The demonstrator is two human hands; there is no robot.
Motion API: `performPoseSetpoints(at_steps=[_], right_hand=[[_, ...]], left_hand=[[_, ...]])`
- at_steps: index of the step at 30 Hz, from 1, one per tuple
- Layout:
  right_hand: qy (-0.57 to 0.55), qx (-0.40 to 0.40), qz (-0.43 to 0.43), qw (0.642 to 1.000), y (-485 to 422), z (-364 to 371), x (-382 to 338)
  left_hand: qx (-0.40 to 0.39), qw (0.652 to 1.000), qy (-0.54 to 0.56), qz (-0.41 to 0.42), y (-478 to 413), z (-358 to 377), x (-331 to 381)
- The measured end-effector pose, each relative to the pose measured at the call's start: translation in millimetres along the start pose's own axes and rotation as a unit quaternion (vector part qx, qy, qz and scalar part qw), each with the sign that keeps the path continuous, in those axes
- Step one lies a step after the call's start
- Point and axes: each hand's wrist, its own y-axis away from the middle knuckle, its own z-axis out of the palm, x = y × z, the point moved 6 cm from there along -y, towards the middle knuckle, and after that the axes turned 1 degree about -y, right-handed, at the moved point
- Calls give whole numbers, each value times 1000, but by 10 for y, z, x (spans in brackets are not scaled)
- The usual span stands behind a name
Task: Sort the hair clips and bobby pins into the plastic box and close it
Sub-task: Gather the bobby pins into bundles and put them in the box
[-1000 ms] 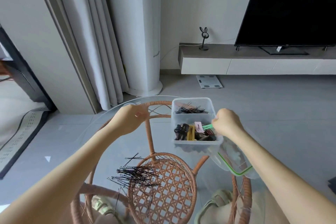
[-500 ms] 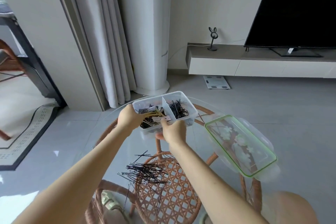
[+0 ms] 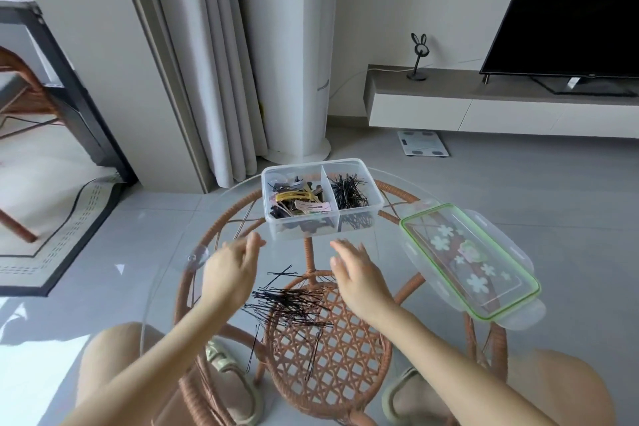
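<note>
A clear two-compartment plastic box (image 3: 377, 204) stands at the far side of the round glass table (image 3: 166, 287). Its left compartment holds coloured hair clips (image 3: 297, 201); its right one holds black bobby pins (image 3: 347, 192). A loose pile of bobby pins (image 3: 290, 304) lies on the glass nearer me. The box's lid (image 3: 466, 259), clear with a green seal and flower print, lies flat to the right. My left hand (image 3: 230, 270) and right hand (image 3: 359, 273) hover empty, fingers relaxed, between the box and the pile.
The glass top rests on a brown rattan frame (image 3: 332, 353). My knees and sandalled feet show beneath it. A white scale (image 3: 422, 143) lies on the grey floor by a TV bench. Curtains and a white column stand behind the table. A rug lies at left.
Both hands have let go of the box and drawn back toward me. The box now rests on the far side of the table, left of where it was a second ago.
</note>
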Motion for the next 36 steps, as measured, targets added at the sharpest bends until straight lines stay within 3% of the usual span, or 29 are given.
performPoseSetpoints(at_steps=[2, 8, 11, 15, 17, 19, 21, 23, 28, 36], right_hand=[[33, -10, -22, 999, -65, 188, -146], [-30, -51, -74, 995, 212, 500, -429], [-79, -44, -103, 991, 383, 474, -458], [-150, -92, -89, 980, 588, 365, -443], [-74, -88, -93, 989, 653, 196, -378], [74, -106, -128, 983, 695, 19, -327], [199, -139, -159, 957, 717, -42, -275], [267, -133, -182, 937, 685, -32, -262], [264, -146, -177, 937, 437, 150, -409], [106, -145, -157, 971, 262, 211, -476]], left_hand=[[-56, 998, 6, 26, 205, 207, 6], [-29, 996, 79, -36, 473, 309, 213], [-46, 990, 132, -25, 559, 364, 285], [-88, 967, 234, -54, 652, 302, 238], [-104, 980, 167, -19, 617, 141, 147], [-156, 986, -27, 58, 608, -8, 54], [-236, 946, -194, 112, 662, -71, -49], [-285, 908, -276, 137, 711, -88, -115], [-285, 885, -300, 212, 591, 73, 24], [-267, 919, -177, 231, 472, 177, 269]])
